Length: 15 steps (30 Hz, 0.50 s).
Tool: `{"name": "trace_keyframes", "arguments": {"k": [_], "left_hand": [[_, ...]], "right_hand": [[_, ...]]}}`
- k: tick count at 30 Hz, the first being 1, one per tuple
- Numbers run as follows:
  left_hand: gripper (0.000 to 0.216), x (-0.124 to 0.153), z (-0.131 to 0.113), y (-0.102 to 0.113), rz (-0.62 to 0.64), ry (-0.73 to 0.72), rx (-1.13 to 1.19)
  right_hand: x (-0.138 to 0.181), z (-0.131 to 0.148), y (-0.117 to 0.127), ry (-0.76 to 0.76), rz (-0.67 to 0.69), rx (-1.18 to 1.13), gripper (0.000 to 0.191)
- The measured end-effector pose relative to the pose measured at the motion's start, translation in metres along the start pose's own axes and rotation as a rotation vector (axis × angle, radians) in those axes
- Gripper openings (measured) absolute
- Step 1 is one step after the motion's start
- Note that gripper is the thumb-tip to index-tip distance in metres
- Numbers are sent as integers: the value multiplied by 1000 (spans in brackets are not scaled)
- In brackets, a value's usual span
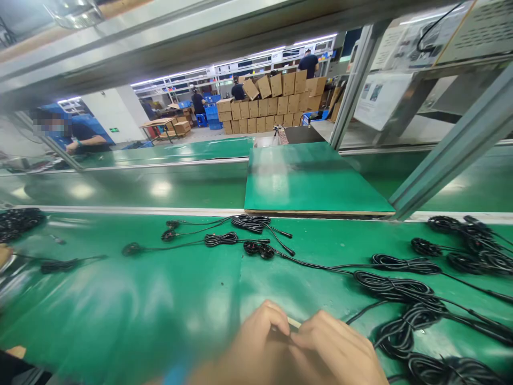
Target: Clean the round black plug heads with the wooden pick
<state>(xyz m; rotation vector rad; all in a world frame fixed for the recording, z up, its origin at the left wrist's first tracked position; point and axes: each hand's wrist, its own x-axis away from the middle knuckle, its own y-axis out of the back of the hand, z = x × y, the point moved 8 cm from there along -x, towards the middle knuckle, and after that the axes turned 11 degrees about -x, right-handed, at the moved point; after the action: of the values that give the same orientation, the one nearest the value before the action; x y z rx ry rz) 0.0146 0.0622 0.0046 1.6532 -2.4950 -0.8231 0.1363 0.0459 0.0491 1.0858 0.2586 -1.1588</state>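
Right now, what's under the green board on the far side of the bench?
The green board lies across the darker conveyor belt, its near edge on the pale rail. Whatever is beneath the board is covered.

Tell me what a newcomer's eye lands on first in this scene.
First, the two bare hands at the bottom edge, the left hand and right hand pressed together, pinching something small between the fingertips; what it is cannot be made out. Next, the black coiled cables strewn across the green bench mat, thickest on the right. Farther back, a wall of stacked cardboard boxes stands out in the lit hall.
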Motion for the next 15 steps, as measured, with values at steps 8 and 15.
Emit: {"name": "trace_keyframes", "arguments": {"k": [8,15], "left_hand": [[5,8,4,-1,-23,64,-54],[44,-10,8,-3,-28,367,285]], "right_hand": [[3,-7,-4,-96,42,-59,22],[7,-45,-9,-590,106,-262,29]]}}
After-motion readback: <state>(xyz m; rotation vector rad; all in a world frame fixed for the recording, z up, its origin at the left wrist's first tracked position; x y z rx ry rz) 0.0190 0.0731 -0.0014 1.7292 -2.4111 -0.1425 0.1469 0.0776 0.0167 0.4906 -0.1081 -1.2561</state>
